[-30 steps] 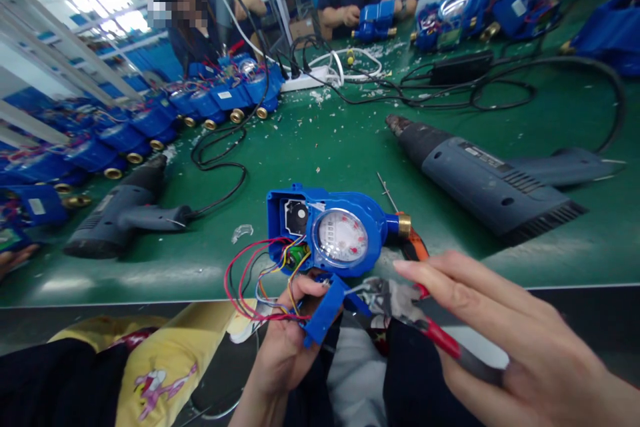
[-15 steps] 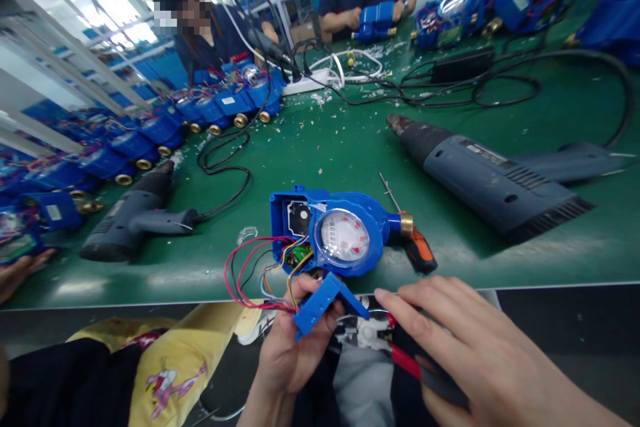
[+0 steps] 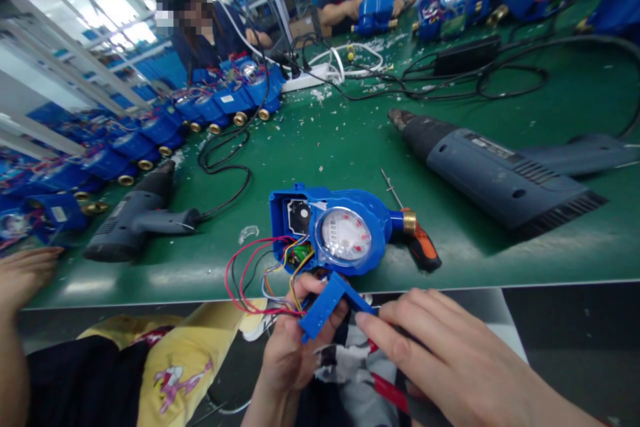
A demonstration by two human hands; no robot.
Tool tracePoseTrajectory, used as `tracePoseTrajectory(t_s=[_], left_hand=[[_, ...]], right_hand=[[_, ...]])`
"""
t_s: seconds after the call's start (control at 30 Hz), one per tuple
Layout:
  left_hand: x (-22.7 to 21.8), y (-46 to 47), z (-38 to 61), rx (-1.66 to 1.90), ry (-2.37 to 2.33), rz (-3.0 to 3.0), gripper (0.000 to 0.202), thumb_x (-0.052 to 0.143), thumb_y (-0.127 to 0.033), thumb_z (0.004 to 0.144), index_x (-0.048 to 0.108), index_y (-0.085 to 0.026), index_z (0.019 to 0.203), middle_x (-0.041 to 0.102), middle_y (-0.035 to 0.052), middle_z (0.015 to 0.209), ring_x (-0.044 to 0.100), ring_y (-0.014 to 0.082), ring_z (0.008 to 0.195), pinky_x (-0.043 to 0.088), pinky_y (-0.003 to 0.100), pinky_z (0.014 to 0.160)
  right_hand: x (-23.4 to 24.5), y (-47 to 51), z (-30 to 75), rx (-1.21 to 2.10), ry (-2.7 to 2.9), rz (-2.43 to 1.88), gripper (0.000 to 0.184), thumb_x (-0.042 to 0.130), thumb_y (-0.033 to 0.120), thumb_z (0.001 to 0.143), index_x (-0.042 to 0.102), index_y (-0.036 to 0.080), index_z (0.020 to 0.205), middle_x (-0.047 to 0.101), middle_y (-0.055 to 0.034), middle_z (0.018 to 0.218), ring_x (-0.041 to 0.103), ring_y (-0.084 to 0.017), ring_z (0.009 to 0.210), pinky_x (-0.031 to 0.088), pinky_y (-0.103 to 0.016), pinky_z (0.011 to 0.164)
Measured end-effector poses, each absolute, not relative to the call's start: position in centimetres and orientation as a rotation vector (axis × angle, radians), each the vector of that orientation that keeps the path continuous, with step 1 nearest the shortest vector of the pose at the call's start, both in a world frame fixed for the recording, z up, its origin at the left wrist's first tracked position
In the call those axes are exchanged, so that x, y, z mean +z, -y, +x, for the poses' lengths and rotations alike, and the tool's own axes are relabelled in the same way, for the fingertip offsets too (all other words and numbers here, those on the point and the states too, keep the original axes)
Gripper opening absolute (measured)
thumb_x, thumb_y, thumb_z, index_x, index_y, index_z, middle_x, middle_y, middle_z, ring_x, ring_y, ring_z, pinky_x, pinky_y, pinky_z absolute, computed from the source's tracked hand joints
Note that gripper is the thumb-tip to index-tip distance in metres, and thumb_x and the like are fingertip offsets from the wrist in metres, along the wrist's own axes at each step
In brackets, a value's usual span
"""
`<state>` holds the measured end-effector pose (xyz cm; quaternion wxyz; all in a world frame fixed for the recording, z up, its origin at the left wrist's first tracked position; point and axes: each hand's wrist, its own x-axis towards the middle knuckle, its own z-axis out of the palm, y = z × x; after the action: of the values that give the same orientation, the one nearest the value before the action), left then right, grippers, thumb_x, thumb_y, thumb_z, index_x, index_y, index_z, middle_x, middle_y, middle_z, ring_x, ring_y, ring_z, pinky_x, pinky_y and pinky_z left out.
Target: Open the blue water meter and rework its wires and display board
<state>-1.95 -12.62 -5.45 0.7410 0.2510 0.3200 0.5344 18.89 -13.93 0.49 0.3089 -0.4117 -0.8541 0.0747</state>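
My left hand [image 3: 295,340] grips a blue plastic bracket [image 3: 324,310] with an angled arm, just below the table's front edge. Red, black and other coloured wires [image 3: 245,287] run from it to an opened blue water meter [image 3: 300,197] on the green table. The meter has a round clear-covered dial [image 3: 345,235] and a brass threaded end [image 3: 409,223]. In my right hand [image 3: 440,347] is a pair of pliers [image 3: 385,390] with red and black handles, its jaws under the bracket. My right fingertips reach the bracket's arm; whether they press on it I cannot tell.
An orange and black screwdriver [image 3: 424,248] lies beside the meter. One heat gun [image 3: 490,167] rests at right, another [image 3: 137,217] at left. Several blue meters [image 3: 135,143] line the left side. A power strip [image 3: 310,79] and cables lie behind. Co-workers sit at the back; a person's arm [image 3: 20,280] is at left.
My right hand and the pliers have moved left, bringing the jaws beneath the bracket. The bracket has shifted slightly right in my left hand. At left, a person's hand has come further into view.
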Motion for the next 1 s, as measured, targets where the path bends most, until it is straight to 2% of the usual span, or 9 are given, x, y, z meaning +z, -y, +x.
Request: tracePoseTrajectory(t_s=[0.1,0.17,0.27,0.43,0.53,0.7,0.8,1.0], left_hand=[[-5.5,12.5,-2.2,1.137,-0.667,0.577,0.039,0.078,-0.051,0.072,0.072,-0.026,0.101,0.075,0.0053,0.097,0.07,0.0205,0.084,0.053,0.031,0.079],[-5.8,12.4,-2.3,1.113,-0.624,0.617,0.039,0.077,-0.05,0.073,0.071,-0.026,0.103,0.075,0.0061,0.098,0.069,0.0191,0.079,0.053,0.03,0.075],[-6.0,12.5,-2.3,1.122,-0.614,0.636,0.035,0.078,-0.045,0.075,0.071,-0.026,0.104,0.076,0.0056,0.102,0.07,0.0196,0.084,0.052,0.031,0.08],[-6.0,13.1,-1.7,1.226,-0.629,0.653,0.034,0.08,-0.035,0.075,0.07,-0.027,0.106,0.077,0.002,0.106,0.07,0.0169,0.098,0.05,0.024,0.088],[-5.9,13.1,-1.8,1.229,-0.64,0.708,0.034,0.079,-0.034,0.077,0.07,-0.026,0.108,0.077,0.001,0.104,0.07,0.0154,0.1,0.047,0.023,0.095],[-5.5,12.8,-2.0,1.19,-0.616,0.733,0.033,0.076,-0.036,0.079,0.069,-0.027,0.11,0.077,0.0013,0.105,0.07,0.0155,0.101,0.047,0.023,0.096],[-5.3,12.7,-1.8,1.175,-0.581,0.72,0.032,0.075,-0.035,0.081,0.069,-0.027,0.111,0.077,0.0002,0.107,0.069,0.0138,0.103,0.045,0.021,0.098],[-4.9,12.8,-1.8,1.172,-0.568,0.7,0.034,0.076,-0.034,0.08,0.069,-0.027,0.112,0.077,-0.0001,0.109,0.07,0.0146,0.101,0.048,0.02,0.095]], right_hand=[[0.6,14.1,19.1,0.221,2.225,-1.165,0.047,0.05,0.013,0.075,0.064,0.015,0.12,0.069,-0.0048,0.107,0.063,-0.023,0.09,0.051,-0.037,0.08],[0.5,14.1,19.0,0.198,2.207,-1.197,0.05,0.05,0.014,0.072,0.064,0.015,0.12,0.069,-0.0053,0.106,0.063,-0.024,0.09,0.052,-0.038,0.08],[0.3,14.1,18.8,0.184,2.215,-1.2,0.05,0.049,0.013,0.07,0.066,0.016,0.117,0.07,-0.0046,0.101,0.064,-0.024,0.086,0.054,-0.039,0.076],[0.4,13.8,18.9,0.173,2.237,-1.205,0.048,0.049,0.012,0.071,0.066,0.015,0.115,0.07,-0.0059,0.101,0.064,-0.024,0.087,0.055,-0.038,0.076],[0.6,13.6,19.2,0.197,2.246,-1.18,0.047,0.049,0.012,0.071,0.066,0.015,0.115,0.069,-0.0058,0.1,0.064,-0.024,0.086,0.055,-0.036,0.075],[0.0,13.5,19.2,0.208,2.225,-1.182,0.05,0.05,0.014,0.071,0.065,0.016,0.118,0.069,-0.0055,0.101,0.064,-0.023,0.085,0.056,-0.035,0.074],[-0.7,13.5,19.2,0.159,2.195,-1.108,0.048,0.049,0.016,0.07,0.067,0.016,0.115,0.07,-0.0046,0.098,0.064,-0.022,0.08,0.054,-0.033,0.067],[0.4,13.1,19.7,0.183,2.26,-1.078,0.043,0.049,0.014,0.07,0.069,0.016,0.108,0.072,-0.0034,0.096,0.064,-0.021,0.083,0.054,-0.032,0.065]])
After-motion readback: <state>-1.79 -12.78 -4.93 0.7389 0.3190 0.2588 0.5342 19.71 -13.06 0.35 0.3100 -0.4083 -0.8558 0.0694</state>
